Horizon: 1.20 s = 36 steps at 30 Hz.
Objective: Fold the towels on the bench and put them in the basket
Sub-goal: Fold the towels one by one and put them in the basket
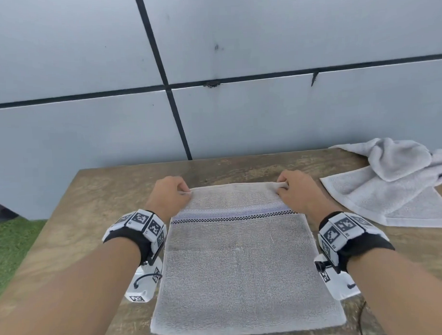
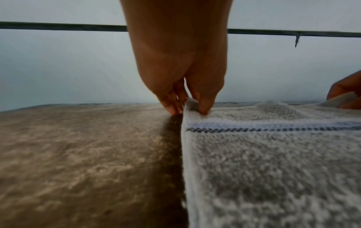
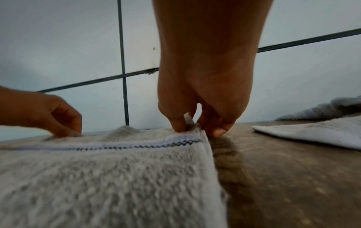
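Note:
A grey towel (image 1: 243, 266) with a pale blue band and a dark checked stripe lies flat on the brown bench (image 1: 103, 196). My left hand (image 1: 183, 191) pinches its far left corner between thumb and fingers (image 2: 203, 106), as the left wrist view shows up close. My right hand (image 1: 283, 187) pinches the far right corner, with the cloth (image 3: 188, 121) standing up between thumb and fingers. The far edge is raised a little between the two hands. No basket is in view.
A second, lighter towel (image 1: 395, 181) lies crumpled at the bench's right end, also seen as a pale towel (image 3: 312, 131) in the right wrist view. A tiled grey wall (image 1: 210, 42) stands behind the bench. Green turf (image 1: 10, 250) lies beyond the left edge.

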Available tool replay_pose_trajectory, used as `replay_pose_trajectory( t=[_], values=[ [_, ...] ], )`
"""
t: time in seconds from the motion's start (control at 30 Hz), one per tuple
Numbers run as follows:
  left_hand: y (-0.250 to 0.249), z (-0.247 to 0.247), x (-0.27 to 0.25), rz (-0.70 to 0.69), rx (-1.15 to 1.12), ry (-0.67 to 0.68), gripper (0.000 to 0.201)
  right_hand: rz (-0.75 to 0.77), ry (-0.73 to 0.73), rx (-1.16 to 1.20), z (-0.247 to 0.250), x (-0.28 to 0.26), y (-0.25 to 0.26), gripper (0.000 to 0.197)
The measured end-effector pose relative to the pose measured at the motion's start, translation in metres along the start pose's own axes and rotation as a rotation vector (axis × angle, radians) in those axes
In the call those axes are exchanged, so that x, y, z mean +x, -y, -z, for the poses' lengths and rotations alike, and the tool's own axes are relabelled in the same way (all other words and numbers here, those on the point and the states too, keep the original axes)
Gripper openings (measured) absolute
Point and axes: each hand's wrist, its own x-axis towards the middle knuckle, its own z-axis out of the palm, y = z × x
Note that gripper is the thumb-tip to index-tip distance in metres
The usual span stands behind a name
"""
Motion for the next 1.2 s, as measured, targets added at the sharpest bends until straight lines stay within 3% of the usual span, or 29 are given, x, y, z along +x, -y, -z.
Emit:
replay_pose_trajectory(
  t=[0.2,0.33,0.6,0.77,1.2],
  values=[
    [-0.002,0.002,-0.007,0.015,-0.014,0.120,0.011,-0.038,0.095,0.076,0.014,-0.012,0.007,0.028],
    [-0.007,0.013,-0.019,0.029,-0.021,0.156,0.010,-0.082,0.029,0.146,0.022,-0.026,0.006,0.039],
    [-0.014,0.070,-0.048,-0.129,-0.086,0.163,0.004,0.035,-0.241,0.276,0.064,-0.057,0.014,0.020],
    [-0.013,0.100,-0.073,-0.151,-0.166,0.095,0.002,0.060,-0.286,0.359,0.084,-0.087,0.024,0.014],
    [-0.019,0.138,-0.111,-0.145,-0.248,-0.016,0.007,0.081,-0.317,0.375,0.116,-0.127,0.046,0.023]
  ],
)
